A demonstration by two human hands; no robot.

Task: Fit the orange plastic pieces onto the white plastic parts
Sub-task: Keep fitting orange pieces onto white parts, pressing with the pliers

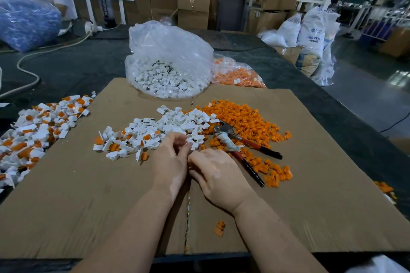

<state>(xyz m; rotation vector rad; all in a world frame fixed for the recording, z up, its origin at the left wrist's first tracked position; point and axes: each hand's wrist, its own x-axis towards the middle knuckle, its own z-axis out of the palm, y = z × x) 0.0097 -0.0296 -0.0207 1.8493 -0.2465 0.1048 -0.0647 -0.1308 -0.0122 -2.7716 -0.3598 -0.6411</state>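
My left hand and my right hand meet fingertip to fingertip over the cardboard sheet, just below the loose white parts. A small white part shows between the fingers of my left hand. What my right hand pinches is hidden behind its fingers. The pile of loose orange pieces spreads to the right of my hands. A heap of white parts with orange pieces fitted lies at the left edge. One stray orange piece sits near my right forearm.
Red-handled pliers lie on the orange pile beside my right hand. An open clear bag of white parts and a bag of orange pieces stand behind the cardboard. A person sits far left by a blue bag. Boxes and sacks stand behind.
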